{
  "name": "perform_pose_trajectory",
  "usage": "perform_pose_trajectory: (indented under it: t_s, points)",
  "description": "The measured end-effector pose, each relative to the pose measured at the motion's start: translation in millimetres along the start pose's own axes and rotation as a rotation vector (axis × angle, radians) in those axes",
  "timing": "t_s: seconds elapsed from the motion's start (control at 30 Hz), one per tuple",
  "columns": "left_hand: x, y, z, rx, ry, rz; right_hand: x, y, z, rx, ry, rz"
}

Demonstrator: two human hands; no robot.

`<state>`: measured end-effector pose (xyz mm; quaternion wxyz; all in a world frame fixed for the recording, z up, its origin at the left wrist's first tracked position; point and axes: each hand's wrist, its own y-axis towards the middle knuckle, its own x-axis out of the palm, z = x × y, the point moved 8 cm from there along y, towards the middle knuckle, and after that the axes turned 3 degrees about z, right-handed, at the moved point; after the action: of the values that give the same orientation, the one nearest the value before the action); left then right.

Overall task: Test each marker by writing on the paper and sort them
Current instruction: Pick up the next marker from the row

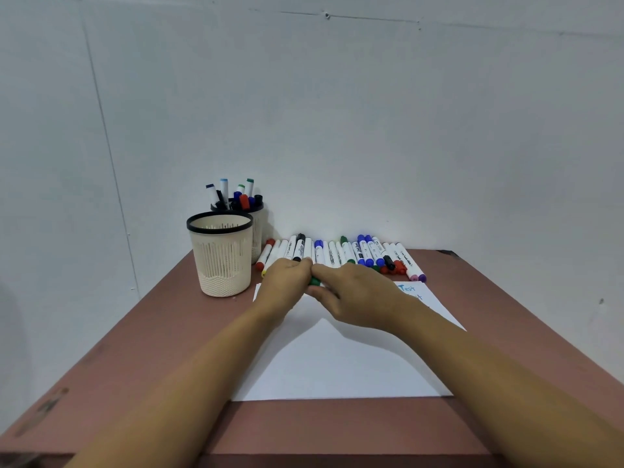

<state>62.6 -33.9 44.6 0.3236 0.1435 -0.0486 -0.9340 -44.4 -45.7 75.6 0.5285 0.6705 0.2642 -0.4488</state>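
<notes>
Gripping a green marker (315, 282) with both hands over the far edge of the paper (337, 366) | left hand (285, 285) curled round its left end, right hand (353, 298) pinching its right end, green showing between them | I see the marker row (337, 255) lying just beyond | near cup (223, 261) and marker-filled far cup (258, 231) stand far left

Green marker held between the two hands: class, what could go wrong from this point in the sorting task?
1. The left hand and right hand seem to grip the green marker right beside the row of markers; if the cap comes off with a jerk, a hand may knock the row and scatter it.
2. The front cup stands close to the left hand and might be tipped.
</notes>
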Motion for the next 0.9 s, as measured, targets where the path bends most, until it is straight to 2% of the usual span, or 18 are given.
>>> perform_pose_trajectory:
  t_s: [0.17, 0.33, 0.43, 0.5, 0.6, 0.73, 0.9]
  points:
    - [4.9, -2.7, -7.0, -0.119, 0.008, -0.057, -7.8, -4.6, -9.2, -0.155, -0.139, 0.131]
    - [9.2, -10.1, -15.0, -0.249, 0.002, -0.107, -13.8, -6.1, -5.7, -0.198, -0.267, 0.192]
    - [2.9, -5.0, -9.5, -0.17, -0.005, -0.049, -15.5, -2.7, -2.7, -0.176, -0.285, 0.181]
    - [-6.0, -1.2, -1.7, -0.057, 0.016, 0.038, -11.8, 2.6, 4.4, -0.062, -0.278, 0.066]
    - [-12.2, 1.7, 2.9, 0.086, 0.171, 0.09, -4.3, -3.9, 10.5, 0.064, -0.13, -0.041]
    - [-14.6, 5.8, -1.0, 0.105, 0.257, 0.09, 5.6, -22.6, 26.2, 0.25, 0.303, -0.14]
    - [-10.9, 4.9, -3.2, 0.022, 0.017, 0.019, -2.5, -36.6, 43.2, 0.422, 0.633, -0.04]
